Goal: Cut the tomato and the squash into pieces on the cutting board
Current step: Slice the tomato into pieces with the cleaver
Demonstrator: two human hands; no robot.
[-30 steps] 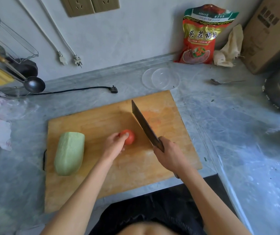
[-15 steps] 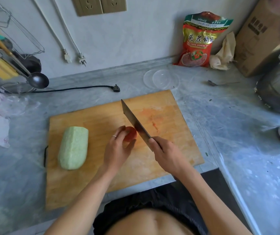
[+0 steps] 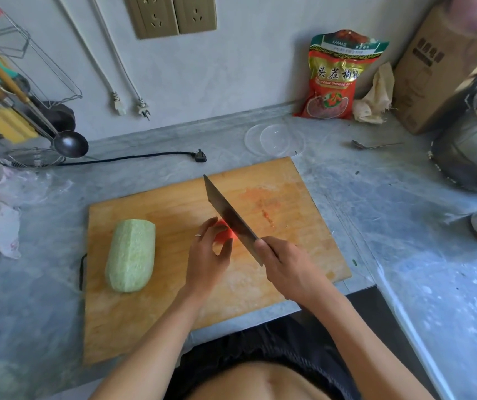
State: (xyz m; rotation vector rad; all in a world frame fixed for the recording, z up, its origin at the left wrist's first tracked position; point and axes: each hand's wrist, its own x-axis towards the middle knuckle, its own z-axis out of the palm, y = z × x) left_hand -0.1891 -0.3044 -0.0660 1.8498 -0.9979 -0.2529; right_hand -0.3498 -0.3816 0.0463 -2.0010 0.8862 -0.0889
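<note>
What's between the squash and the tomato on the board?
In the head view, only the left hand holding the tomato; between it and the squash, bare cutting board.

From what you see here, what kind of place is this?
Most likely a home kitchen: a wooden cutting board lies on a grey counter, a rack of cooking utensils stands at the wall, and a metal pot sits nearby.
</note>
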